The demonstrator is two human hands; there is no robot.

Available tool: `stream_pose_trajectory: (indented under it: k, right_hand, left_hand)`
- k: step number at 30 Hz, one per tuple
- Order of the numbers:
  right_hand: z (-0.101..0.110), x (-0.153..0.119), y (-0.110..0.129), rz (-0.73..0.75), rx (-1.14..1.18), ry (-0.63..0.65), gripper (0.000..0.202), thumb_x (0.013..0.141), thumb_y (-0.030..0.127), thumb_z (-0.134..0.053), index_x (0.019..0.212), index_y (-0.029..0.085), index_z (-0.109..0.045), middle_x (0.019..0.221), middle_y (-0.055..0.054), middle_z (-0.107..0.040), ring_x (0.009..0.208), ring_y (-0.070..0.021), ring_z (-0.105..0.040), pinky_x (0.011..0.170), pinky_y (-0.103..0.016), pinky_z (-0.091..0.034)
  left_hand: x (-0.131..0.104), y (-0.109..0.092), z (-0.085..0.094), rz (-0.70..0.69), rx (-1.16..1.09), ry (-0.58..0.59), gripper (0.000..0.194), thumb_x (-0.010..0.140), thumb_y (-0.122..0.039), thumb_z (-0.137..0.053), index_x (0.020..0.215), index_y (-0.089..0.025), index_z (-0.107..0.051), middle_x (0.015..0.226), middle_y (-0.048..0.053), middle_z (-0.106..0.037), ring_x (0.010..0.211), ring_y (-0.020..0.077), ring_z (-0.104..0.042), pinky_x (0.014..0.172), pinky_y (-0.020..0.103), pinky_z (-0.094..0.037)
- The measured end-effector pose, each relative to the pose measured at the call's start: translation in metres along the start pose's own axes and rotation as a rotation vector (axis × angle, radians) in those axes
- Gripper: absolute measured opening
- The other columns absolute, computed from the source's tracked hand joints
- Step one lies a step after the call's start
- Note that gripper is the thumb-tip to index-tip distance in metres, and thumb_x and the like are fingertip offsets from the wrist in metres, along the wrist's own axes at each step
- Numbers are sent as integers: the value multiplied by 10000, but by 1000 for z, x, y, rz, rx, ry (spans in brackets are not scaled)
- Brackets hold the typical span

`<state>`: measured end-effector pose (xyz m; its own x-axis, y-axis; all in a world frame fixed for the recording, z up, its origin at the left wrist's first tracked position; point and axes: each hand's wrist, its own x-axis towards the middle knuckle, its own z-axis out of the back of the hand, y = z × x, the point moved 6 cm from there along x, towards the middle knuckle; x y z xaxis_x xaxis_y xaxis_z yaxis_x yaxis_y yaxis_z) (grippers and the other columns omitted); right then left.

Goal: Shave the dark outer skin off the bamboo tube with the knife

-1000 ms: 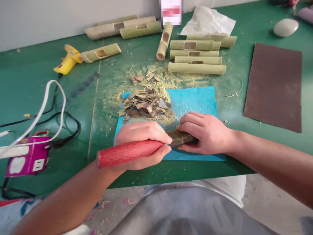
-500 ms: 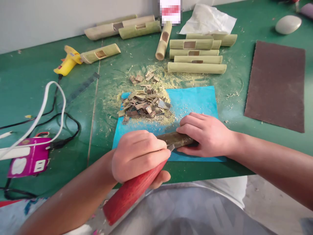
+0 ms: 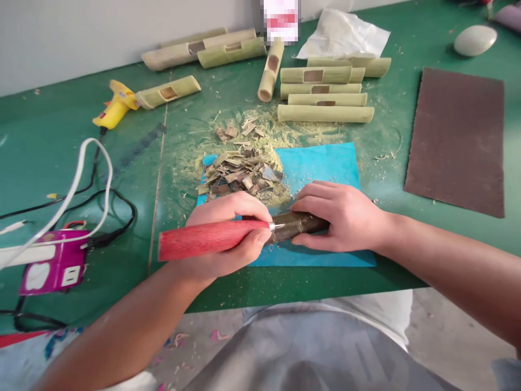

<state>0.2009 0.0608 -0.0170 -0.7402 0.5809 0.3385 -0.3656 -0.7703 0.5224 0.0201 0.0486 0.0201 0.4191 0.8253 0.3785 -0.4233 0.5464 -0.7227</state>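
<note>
Scan from far left: identify purple power box (image 3: 55,260) with cables, then yellow glue gun (image 3: 116,106). Next locate left hand (image 3: 240,209) — fully curled around red handle (image 3: 203,240), with thumb on the near side and metal tip (image 3: 277,225) pointing right. Beyond the left hand, note heap of chips (image 3: 244,174). Then locate dark tube (image 3: 309,224), resting over blue sheet (image 3: 321,168). Judge as the governing relation: immediately right of the left hand, left part hidden behind it, long axis running left to right and angled slightly away from the body at the right, nearly in line with the handle. Note pale cross-marks either side of the metal tip; treat depth of contact as not determinable. Next, locate right hand (image 3: 342,217) — half-curled over the tube's right part, fingers on the far side, thumb near. Finish at brown sheet (image 3: 456,141), well apart to the right
</note>
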Motion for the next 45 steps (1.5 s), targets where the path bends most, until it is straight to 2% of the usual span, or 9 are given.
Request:
stream_pose_trajectory:
  k: [4,10,15,22,26,32,38,45]
  right_hand:
    - [1,-1,5,51,-100,-40,325,950,451,-659,1024,137,-699,1001,-118,-734,824,-214,-668,677,-332,-495]
    - [4,-1,6,54,-127,-52,302,961,449,-641,988,154,-697,989,-104,-744,821,-205,-671,680,-322,-491]
    - [3,-1,5,44,-107,-58,318,950,452,-665,1008,141,-698,990,-110,-746,827,-216,-681,666,-327,-490]
    - [2,-2,5,46,-93,-62,301,943,446,-668,1004,152,-695,991,-107,-747,822,-213,-684,647,-320,-483]
    - [3,-1,5,53,-93,-71,313,928,434,-695,1008,131,-703,986,-117,-750,818,-225,-696,641,-329,-494]
    - [2,-1,6,63,-99,-75,310,937,445,-680,1006,143,-699,979,-110,-747,818,-217,-690,657,-324,-506]
    - [4,-1,6,64,-105,-77,303,947,446,-661,993,149,-697,971,-107,-745,809,-211,-682,648,-321,-506]
    - [4,-1,6,76,-98,-84,301,939,431,-671,995,137,-699,969,-114,-745,814,-222,-688,649,-331,-518]
  left_hand:
    - [2,-6,-3,-106,-4,20,99,911,-307,-725,895,-221,-678,800,16,-763,718,162,-743,655,292,-607]
    - [0,-10,7,-225,-108,-95,105,959,-250,-623,874,-223,-679,735,12,-721,639,136,-710,559,259,-595]
    - [0,-8,6,-236,-94,-93,72,906,-164,-642,844,-193,-667,733,11,-712,638,122,-707,574,233,-591]
    - [0,-5,6,-285,-103,-68,63,907,-162,-635,856,-176,-670,742,22,-725,653,123,-725,583,209,-600]
    - [0,-5,5,-264,-112,-52,76,920,-178,-628,855,-185,-668,743,24,-741,666,133,-741,595,217,-620]
    - [1,-6,4,-226,-157,-66,78,886,-117,-641,841,-176,-665,750,24,-764,649,121,-752,581,187,-620]
    - [1,-5,3,-212,-140,-60,72,886,-148,-649,840,-198,-672,761,17,-779,648,131,-757,583,206,-632]
    - [-1,-8,1,-267,-105,-77,74,885,-154,-655,841,-202,-688,747,-1,-784,631,120,-760,581,187,-625]
